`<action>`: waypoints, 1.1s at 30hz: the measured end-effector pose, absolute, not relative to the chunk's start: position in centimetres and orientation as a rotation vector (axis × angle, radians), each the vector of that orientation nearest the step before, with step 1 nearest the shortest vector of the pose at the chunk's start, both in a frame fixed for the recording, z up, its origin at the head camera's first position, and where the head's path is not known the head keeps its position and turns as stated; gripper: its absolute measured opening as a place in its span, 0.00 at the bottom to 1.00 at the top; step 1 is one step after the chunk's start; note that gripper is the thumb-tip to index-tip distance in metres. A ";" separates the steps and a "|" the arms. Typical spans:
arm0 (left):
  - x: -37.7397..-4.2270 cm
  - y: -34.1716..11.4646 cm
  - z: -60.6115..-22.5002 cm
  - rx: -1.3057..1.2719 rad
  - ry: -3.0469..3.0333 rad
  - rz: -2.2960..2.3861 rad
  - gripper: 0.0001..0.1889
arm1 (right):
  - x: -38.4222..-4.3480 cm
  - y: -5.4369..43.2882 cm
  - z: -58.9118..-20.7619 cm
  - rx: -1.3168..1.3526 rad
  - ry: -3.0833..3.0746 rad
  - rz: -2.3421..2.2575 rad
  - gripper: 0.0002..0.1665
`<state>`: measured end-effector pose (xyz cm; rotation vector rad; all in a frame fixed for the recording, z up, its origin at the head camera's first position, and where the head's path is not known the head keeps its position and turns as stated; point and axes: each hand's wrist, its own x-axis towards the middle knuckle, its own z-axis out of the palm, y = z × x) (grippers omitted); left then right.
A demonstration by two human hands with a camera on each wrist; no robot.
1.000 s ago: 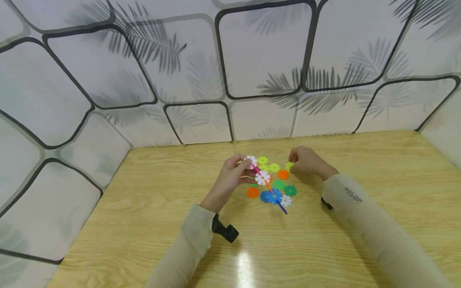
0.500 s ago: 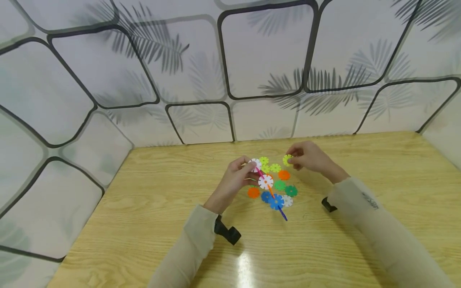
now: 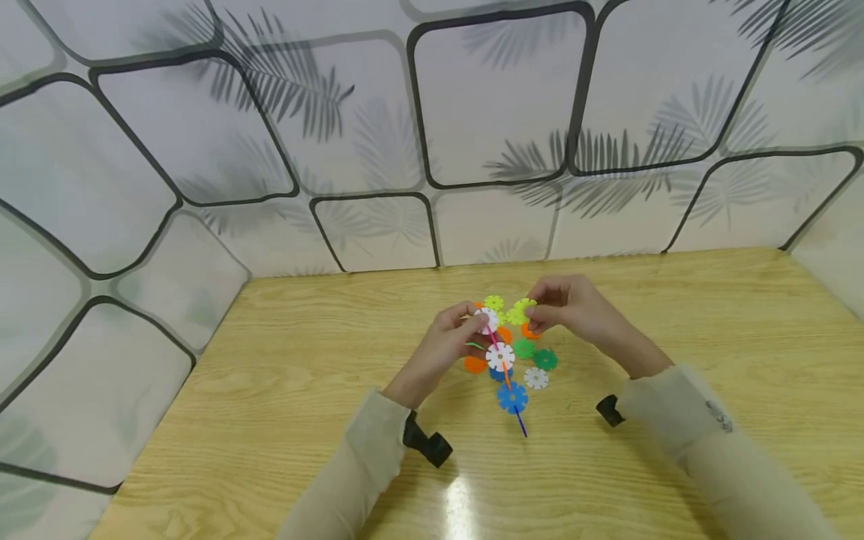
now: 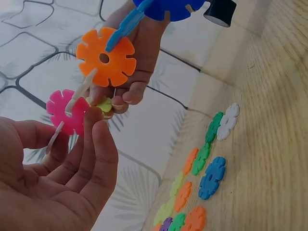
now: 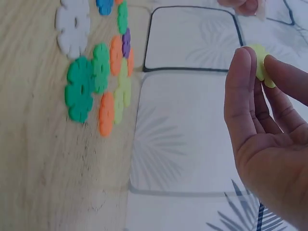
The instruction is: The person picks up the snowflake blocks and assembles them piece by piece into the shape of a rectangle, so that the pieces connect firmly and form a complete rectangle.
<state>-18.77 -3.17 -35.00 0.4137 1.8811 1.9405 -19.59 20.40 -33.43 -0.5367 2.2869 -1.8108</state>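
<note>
My left hand (image 3: 442, 343) pinches the end of a chain of slotted plastic flower discs, a white disc (image 3: 500, 357) and a blue disc (image 3: 511, 397) among them. In the left wrist view a pink disc (image 4: 57, 107) and an orange disc (image 4: 120, 50) also belong to this chain. Its lower end, a dark blue disc, points down toward me. Between thumb and fingers, my right hand (image 3: 583, 319) pinches a single yellow disc (image 5: 260, 62), raised above the table, to the right of the chain's white end.
Loose discs lie on the wooden table (image 3: 283, 420) beneath the hands: a dark green disc (image 3: 545, 360), a white one, several orange, yellow and lighter green ones, a blue one and a purple disc (image 5: 126, 43). A patterned wall (image 3: 499, 217) stands behind the table.
My right hand has lifted the yellow disc from the table and brought it left, close to my left hand. The chain has shifted slightly toward me, its lower end swinging down.
</note>
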 end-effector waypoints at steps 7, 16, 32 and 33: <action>-18.7 -3.1 -35.2 0.425 1.929 1.904 0.10 | -18.5 19.8 -33.6 -0.573 2.224 -1.845 0.04; -18.4 -3.1 -35.4 0.446 1.990 1.830 0.09 | -17.7 19.3 -33.7 -0.597 2.169 -1.873 0.04; -17.7 -3.1 -35.4 0.476 1.950 1.821 0.10 | -17.1 18.6 -34.5 -0.662 2.156 -1.935 0.06; -17.7 -3.1 -35.5 0.473 1.943 1.827 0.11 | -17.1 18.5 -34.6 -0.664 2.155 -1.942 0.06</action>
